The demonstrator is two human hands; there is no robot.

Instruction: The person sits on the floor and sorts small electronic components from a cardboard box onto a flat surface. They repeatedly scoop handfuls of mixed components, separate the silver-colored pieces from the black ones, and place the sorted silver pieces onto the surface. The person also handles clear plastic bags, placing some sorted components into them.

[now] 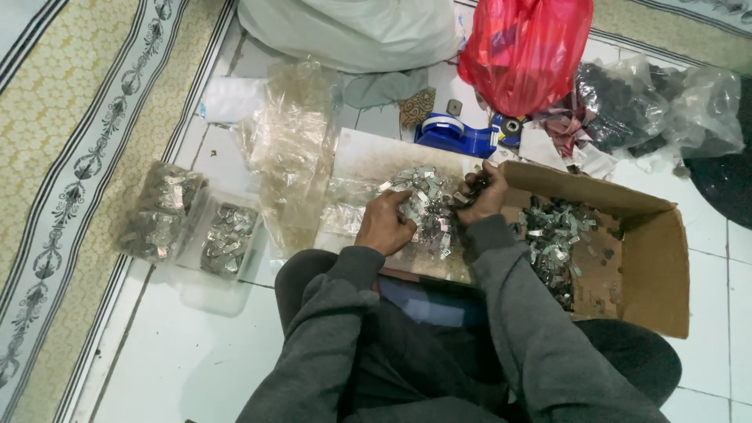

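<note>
patterned rug runs down the 9 o'clock side; white tile floor beside it carries everything else.

white sack at 12 o'clock, red plastic bag just right of it, touching or nearly so.

cardboard box at 3 o'clock, lying open, a scatter of small metal pieces inside it.

clear plastic bags heaped at 11 o'clock. further clear bags with dark contents at 2 o'clock.

flat board at centre, in front of the person's knees; a pile of small silvery clips lies on it, between the two hands.

clear tub at 9 o'clock holds more of the same pieces; a filled clear bag sits just left of it, touching.

blue tape dispenser at 12 o'clock, beyond the board.

both arms in grey sleeves, forearms reaching forward from the lap, converging on the pile.

left hand: back of hand up, wrist bent down, fingers curled into the near left edge of the pile; closed around some pieces, though what exactly is gripped cannot be told.

right hand: at the far right edge of the pile, close to the box's flap, fingers curled and pinched on a small dark cluster of clips.
</note>
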